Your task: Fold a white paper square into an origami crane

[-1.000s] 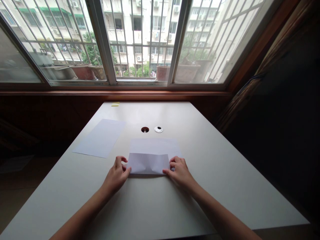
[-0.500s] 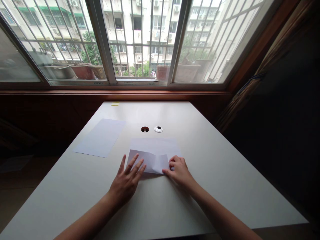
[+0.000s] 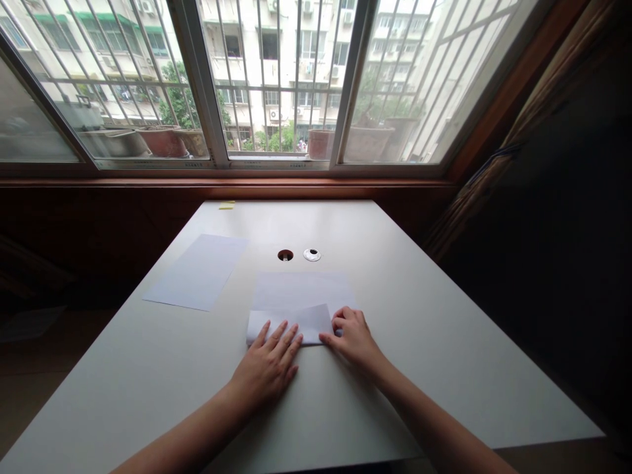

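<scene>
A sheet of paper (image 3: pixel 302 289) lies on the white table in front of me, its near part folded over toward the window. My left hand (image 3: pixel 266 359) rests flat on the folded flap at its near edge, fingers stretched out. At the flap's right end, my right hand (image 3: pixel 353 334) is closed, thumb and fingers curled at the paper's near right corner. The fold stands slightly raised close to the right hand. Fingers of the left hand cover part of the near crease.
Another flat sheet (image 3: pixel 197 271) lies on the table's left side. Beyond the folded paper are a round cable hole (image 3: pixel 285 255) and a white round cover (image 3: pixel 312 255). Yellow tape (image 3: pixel 227 205) sticks at the far left edge of the table (image 3: pixel 444 368). A barred window stands behind.
My left hand has moved right and come down onto the flap. The flap's left part now lies flatter. My right hand stays at the right corner.
</scene>
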Tool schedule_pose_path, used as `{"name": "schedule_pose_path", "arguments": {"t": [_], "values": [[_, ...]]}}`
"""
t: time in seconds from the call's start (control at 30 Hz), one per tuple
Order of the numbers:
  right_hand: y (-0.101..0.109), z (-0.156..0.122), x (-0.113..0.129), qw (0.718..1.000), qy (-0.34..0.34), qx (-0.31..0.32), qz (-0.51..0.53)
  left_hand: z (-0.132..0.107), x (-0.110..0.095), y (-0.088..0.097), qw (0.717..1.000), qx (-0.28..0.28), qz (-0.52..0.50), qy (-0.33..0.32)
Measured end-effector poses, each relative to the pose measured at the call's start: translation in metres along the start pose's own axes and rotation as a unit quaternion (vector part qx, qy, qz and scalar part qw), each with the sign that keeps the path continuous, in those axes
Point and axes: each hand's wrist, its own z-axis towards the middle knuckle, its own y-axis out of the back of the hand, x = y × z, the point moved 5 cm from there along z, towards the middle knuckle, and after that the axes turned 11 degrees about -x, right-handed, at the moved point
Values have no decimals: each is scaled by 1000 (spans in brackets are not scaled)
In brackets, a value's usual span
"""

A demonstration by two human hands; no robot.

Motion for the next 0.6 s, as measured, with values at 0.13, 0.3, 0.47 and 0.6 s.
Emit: {"name": "schedule_pose_path", "arguments": {"t": [0.13,0.3,0.47,0.6], "values": [[2,0,3,1000,-8,8,0,-2,2,-4,1000,7,3,8],[4,-1,7,1000,-13,9,-2,-2,6,-6,1000,21,-7,9],[5,-2,7,1000,-16,6,2,-2,10,-7,999,39,-2,11],[3,-2,4,1000,-14,1,4,-5,13,-10,998,61,-2,25]]}}
